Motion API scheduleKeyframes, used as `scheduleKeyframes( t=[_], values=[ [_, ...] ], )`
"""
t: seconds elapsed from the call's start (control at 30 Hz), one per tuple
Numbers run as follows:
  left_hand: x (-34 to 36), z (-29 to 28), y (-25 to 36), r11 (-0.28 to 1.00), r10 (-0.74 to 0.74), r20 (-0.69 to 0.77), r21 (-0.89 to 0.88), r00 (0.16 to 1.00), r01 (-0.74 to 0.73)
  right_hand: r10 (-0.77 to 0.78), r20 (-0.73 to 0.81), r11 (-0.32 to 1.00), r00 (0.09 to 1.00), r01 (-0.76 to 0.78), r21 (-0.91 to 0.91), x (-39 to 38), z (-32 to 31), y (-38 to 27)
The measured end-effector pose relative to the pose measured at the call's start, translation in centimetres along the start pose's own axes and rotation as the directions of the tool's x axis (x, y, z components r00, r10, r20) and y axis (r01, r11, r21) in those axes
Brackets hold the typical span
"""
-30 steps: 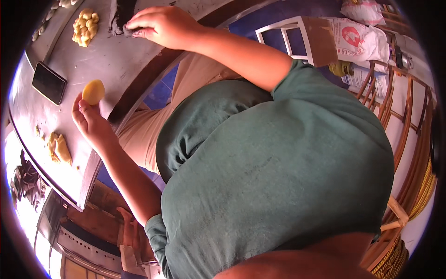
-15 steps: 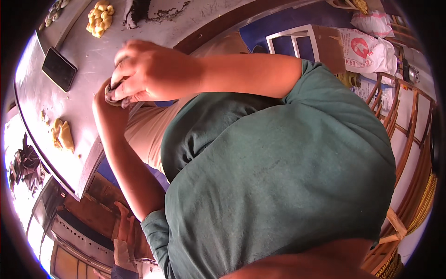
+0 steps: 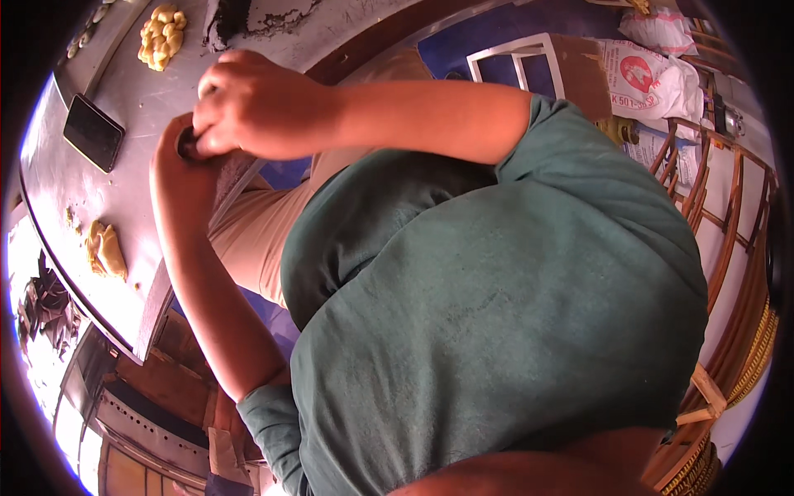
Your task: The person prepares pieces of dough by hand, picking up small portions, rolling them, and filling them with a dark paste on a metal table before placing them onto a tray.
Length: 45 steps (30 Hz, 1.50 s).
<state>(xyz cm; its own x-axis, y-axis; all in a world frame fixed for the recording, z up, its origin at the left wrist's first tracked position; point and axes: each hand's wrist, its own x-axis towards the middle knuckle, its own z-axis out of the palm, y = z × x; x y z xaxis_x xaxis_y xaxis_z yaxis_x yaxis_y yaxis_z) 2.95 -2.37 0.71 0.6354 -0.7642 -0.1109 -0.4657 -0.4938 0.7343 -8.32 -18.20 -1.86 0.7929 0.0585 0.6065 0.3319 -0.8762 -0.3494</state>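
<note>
At the far left, over the table's (image 3: 132, 248) edge, dark scraps (image 3: 41, 302) lie below in bright light. On the grey table itself, near that edge, sits 1 yellow dough lump (image 3: 106, 250), with a few crumbs just above it. Farther up lies a flat black slab (image 3: 93, 132), apart from everything else. Near the top edge is a pile of small yellow dough pieces (image 3: 160, 35), and just right of it a patch of dark filling (image 3: 236, 16) smeared on the surface.

The 2 hands meet over the table, between the slab and the person's body. The left hand (image 3: 180, 169) is cupped, palm up, around a small dark thing (image 3: 188, 145) of which only a sliver shows; what else lies in the palm is hidden. The right hand (image 3: 252, 103) comes across from the right and lies on top of the left, its fingers bent down and its fingertips (image 3: 203, 149) pressing into the cup on that dark thing. Whether it pinches the thing or only pushes on it, I cannot tell.

Right of the hands, the person's green shirt (image 3: 496, 314) fills most of the view. Beyond it, at the upper right, a white frame (image 3: 517, 62) stands on a blue floor, a white sack (image 3: 653, 78) lies beside it, and wooden chairs (image 3: 728, 215) line the right rim.
</note>
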Motion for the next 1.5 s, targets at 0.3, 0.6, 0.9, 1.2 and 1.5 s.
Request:
scheduleKeyframes(
  t=[0.3,0.6,0.9,1.2,1.5],
  values=[
    [-0.8,-0.1,0.0,0.999,-0.050,0.120,0.019,0.992,0.048,-0.060,0.088,0.998,0.994,0.060,0.006,0.4,-0.9,-0.5],
    [-0.8,-0.1,-0.9,0.995,-0.007,0.006,0.097,1.000,0.006,0.207,0.290,0.930,0.935,-0.280,0.240,0.9,-0.6,-0.4],
    [-0.9,1.8,-0.2,0.987,0.000,-0.212,0.155,0.977,0.034,0.268,-0.090,0.871,0.959,-0.201,0.448,0.0,2.1,0.5],
    [-2.0,1.9,1.3,0.985,0.115,-0.272,-0.091,0.955,-0.145,0.362,-0.039,0.766,0.932,-0.273,0.582,1.7,-0.5,0.4],
    [-0.2,3.1,0.6,0.823,0.223,-0.490,-0.370,0.843,-0.432,0.566,0.607,-0.373,0.559,-0.482,0.792,1.8,1.4,-2.1]
  ],
)
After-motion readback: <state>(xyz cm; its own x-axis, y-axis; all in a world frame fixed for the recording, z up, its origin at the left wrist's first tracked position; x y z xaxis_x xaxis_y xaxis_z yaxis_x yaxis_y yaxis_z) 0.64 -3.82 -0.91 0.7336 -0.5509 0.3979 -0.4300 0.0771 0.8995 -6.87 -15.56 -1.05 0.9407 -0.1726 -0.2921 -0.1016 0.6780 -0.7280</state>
